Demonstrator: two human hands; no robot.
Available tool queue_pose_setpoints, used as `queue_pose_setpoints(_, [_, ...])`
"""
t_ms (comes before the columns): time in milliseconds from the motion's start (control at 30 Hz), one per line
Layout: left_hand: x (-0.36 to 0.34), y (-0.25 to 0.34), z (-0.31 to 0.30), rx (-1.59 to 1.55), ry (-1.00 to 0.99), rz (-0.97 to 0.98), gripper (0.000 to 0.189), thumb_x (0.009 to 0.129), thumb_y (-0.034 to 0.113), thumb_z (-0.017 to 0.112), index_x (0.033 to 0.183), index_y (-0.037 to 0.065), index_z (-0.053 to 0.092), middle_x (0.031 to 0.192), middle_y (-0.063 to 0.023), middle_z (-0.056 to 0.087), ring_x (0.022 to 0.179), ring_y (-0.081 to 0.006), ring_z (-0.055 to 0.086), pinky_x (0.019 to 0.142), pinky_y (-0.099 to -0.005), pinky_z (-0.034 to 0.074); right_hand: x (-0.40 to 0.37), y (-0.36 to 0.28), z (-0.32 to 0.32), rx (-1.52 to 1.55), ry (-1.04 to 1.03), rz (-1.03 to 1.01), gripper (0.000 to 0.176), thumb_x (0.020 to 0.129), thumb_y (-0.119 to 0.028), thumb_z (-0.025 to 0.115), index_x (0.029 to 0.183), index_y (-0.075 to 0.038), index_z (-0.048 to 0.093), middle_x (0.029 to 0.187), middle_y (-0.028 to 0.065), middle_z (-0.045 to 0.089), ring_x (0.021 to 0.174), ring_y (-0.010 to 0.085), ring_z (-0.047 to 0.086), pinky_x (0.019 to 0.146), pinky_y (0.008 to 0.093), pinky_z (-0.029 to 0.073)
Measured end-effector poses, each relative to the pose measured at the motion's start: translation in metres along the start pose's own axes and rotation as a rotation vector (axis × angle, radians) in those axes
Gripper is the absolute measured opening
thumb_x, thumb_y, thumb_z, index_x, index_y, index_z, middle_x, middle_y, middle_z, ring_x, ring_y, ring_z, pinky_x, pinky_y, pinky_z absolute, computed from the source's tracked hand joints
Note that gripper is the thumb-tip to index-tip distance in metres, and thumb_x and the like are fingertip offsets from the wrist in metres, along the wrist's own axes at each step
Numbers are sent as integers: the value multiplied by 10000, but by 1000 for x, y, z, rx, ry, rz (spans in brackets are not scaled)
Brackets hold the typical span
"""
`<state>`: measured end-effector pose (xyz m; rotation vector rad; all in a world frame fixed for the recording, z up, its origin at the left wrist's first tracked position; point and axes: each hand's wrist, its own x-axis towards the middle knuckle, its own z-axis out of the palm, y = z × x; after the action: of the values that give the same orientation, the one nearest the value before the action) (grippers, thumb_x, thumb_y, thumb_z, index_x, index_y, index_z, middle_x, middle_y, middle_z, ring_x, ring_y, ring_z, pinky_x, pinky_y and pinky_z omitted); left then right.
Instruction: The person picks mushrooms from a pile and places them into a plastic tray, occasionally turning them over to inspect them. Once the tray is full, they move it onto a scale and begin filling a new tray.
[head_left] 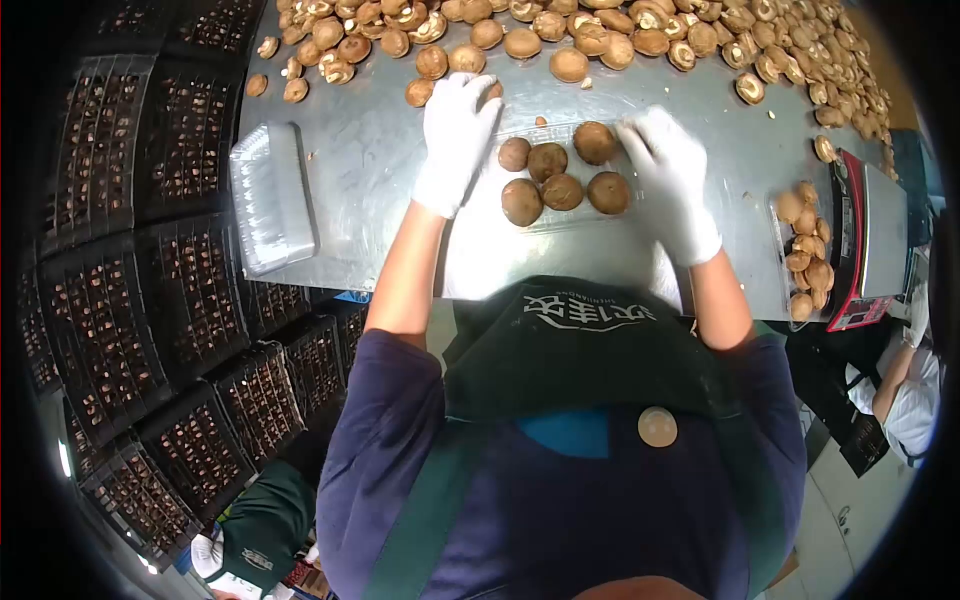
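Observation:
In the head view my left hand [458,140], in a white glove, reaches to the near edge of the mushroom pile. Its fingers are closed over a brown mushroom [494,91], mostly hidden under the fingertips. My right hand [672,178], also gloved and slightly blurred, is at the right end of a clear plastic tray [580,226]. Its fingers are apart, close beside a mushroom [595,143] in that tray. Several more mushrooms lie there cap up, among them a dark one [522,202] and a round one [608,193].
A large mushroom heap [600,40] spans the table's [370,190] far side. Clear trays [270,200] are stacked at left. At right, a filled tray [803,250] sits by a red scale [860,240]. Racked crates [180,280] stand at left; other people are lower left and right.

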<state>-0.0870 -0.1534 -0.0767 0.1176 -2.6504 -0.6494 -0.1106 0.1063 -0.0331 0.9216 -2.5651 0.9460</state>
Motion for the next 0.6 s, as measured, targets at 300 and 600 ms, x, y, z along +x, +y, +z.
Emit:
queue_pose_setpoints(300, [12,-4,-13,-632,-115,-279,365,885,142,567,1231,27,598,1189,-142,642,1086,-227,607,959,-315,451,94,58,87,-250,-295,-275,300,863,-186,572,1148,-97,599,986,121,603,939,284,611,777,391,496])
queue_pose_setpoints(600, [-28,103,-23,-497,-360,-57,299,866,166,633,1130,30,600,1038,-182,640,986,-339,616,870,-387,475,17,34,-8,406,-47,407,463,742,-327,788,1086,-83,598,856,54,607,734,132,568,683,283,479])
